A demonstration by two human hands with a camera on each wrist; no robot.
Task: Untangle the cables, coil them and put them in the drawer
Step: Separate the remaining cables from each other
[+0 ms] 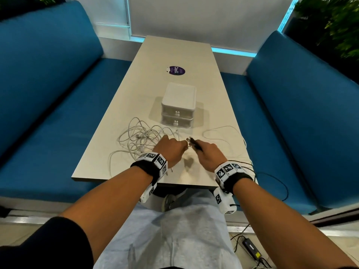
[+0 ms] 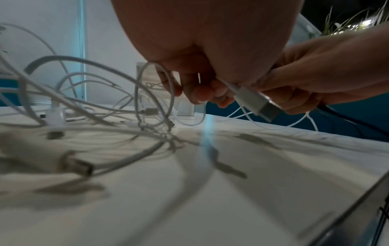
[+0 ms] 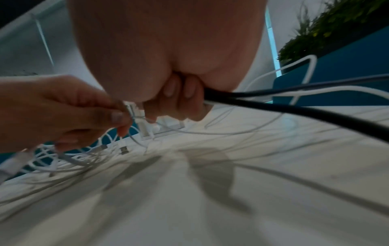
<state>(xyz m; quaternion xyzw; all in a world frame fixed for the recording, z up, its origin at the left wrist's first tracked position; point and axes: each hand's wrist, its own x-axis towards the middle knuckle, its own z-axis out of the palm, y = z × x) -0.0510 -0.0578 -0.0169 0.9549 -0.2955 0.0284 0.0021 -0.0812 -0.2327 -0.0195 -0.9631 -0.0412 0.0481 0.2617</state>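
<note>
Pale table (image 1: 124,105), 2 hands knuckles-up, gripping white cable (image 2: 168,86), black cable (image 3: 294,106)

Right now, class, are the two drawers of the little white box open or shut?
Both shut: the top drawer and bottom drawer sit flush with the box front.

From my feed the bench (image 1: 172,53) looks pale, smooth and faintly glossy, with soft reflections. The white cables (image 1: 139,136) have a smooth, matt plastic-looking jacket; one plug (image 2: 267,109) ends in shiny metal. The black cable (image 3: 294,108) looks smooth, slightly glossy. The drawer unit (image 1: 178,105) seems translucent white plastic. The seats (image 1: 58,113) look matt blue upholstery.
</note>
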